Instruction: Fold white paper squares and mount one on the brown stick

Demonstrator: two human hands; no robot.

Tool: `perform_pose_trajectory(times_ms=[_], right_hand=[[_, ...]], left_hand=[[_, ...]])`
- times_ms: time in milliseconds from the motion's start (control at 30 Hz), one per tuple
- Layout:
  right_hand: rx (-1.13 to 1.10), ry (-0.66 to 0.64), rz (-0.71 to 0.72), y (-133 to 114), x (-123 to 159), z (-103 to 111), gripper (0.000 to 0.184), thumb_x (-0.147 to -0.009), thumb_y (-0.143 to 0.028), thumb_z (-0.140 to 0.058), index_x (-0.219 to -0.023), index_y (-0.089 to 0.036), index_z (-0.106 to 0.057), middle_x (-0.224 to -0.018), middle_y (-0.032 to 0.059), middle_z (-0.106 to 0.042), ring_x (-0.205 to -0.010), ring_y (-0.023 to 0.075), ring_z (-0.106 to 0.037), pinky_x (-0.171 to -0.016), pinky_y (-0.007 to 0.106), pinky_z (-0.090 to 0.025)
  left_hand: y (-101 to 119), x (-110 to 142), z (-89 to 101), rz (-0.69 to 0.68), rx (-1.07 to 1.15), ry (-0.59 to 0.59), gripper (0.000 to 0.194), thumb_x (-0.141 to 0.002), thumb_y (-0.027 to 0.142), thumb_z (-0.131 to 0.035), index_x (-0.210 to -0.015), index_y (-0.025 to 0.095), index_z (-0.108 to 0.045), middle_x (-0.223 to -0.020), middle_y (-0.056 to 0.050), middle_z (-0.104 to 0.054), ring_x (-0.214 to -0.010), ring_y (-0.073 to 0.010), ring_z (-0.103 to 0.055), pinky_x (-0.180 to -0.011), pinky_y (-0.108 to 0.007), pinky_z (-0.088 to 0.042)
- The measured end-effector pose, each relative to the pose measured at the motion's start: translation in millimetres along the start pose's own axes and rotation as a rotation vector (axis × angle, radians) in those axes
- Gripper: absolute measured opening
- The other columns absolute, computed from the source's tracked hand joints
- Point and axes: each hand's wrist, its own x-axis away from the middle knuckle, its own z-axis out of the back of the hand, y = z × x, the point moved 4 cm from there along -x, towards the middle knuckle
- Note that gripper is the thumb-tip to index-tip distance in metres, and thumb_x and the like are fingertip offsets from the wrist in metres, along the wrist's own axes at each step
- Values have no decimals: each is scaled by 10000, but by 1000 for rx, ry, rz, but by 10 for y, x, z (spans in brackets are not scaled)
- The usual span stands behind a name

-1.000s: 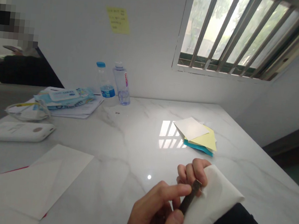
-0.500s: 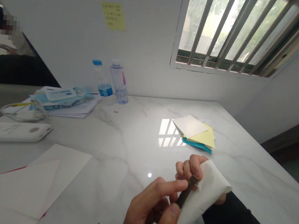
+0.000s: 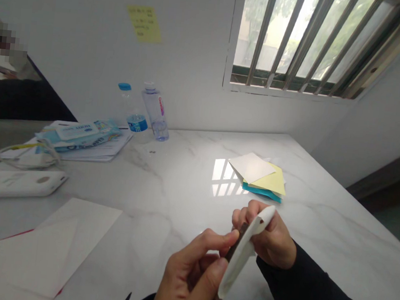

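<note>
In the lower right of the head view, both hands are close together above the table. My left hand [image 3: 190, 274] is closed, with thumb and index finger pinching a narrow dark brown strip [image 3: 236, 244]; its exact kind is not clear. Along the strip's right side lies a folded white sheet [image 3: 242, 258], seen almost edge-on, apparently paper. My right hand [image 3: 278, 242] grips the upper part of this sheet, its curled fingers by the strip's top end. How far the strip sits inside the fold is hidden.
Beyond my hands lies a stack of coloured papers [image 3: 259, 172]. White sheets [image 3: 34, 252] are at left, near a white device [image 3: 20, 183], a cable [image 3: 30, 152] and a wipes pack [image 3: 81, 134]. Two bottles [image 3: 156, 112] stand by the wall. A seated person [image 3: 18, 90] is at far left.
The white sheet has turned from showing its broad face to nearly edge-on. My right hand has rotated, baring its back and wrist. Both hands shifted slightly left, and the view moved a little.
</note>
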Motion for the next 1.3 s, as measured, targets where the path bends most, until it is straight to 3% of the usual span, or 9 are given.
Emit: perform_pose_trajectory(times_ms=[100,300,433,667,867,1300], right_hand=[[13,29,19,5,-8,-1,254,-746,-295,-864,-755,-185,-636,-680,4,-642,-619,140,-566,-524,237,-447],[29,58,-52,36,26,45,253,-721,-276,-877,-757,-172,-650,-697,-3,-644,-551,99,-542,-494,203,-407],[64,72,-100,34,39,75,257,-733,-309,-872,-796,-174,-663,-712,0,-649,-548,111,-582,-502,212,-431],[76,67,-45,4,-7,70,244,-754,-287,-860,-820,-177,-653,-744,-9,-651,-618,102,-582,-562,202,-459],[71,88,-3,-24,-22,48,271,-754,-252,-865,-936,-184,-675,-800,-6,-689,-688,105,-621,-625,196,-498],[92,175,-12,34,-35,85,320,-709,-273,-896,-930,-164,-691,-800,22,-747,-659,121,-670,-613,211,-536]], left_hand=[[-81,-25,44,40,67,21,473,-929,503,-652,-1292,200,-666,-558,57,-468,-417,-64,-408,-431,-184,-327],[-163,-80,55,83,163,-74,509,-919,502,-661,-1305,171,-642,-457,83,-422,-376,-71,-349,-414,-197,-306],[-93,-82,37,80,149,-65,479,-925,488,-659,-1270,156,-653,-468,78,-423,-388,-67,-331,-420,-201,-271],[32,-140,35,18,85,-75,458,-927,477,-655,-1245,148,-671,-485,66,-437,-418,-75,-348,-443,-209,-276],[-23,-232,42,3,123,-108,385,-959,436,-622,-1211,152,-683,-491,64,-431,-414,-69,-343,-434,-197,-281],[-104,-243,30,-8,271,-111,348,-943,408,-652,-1198,174,-686,-541,67,-401,-425,-59,-325,-421,-179,-313]])
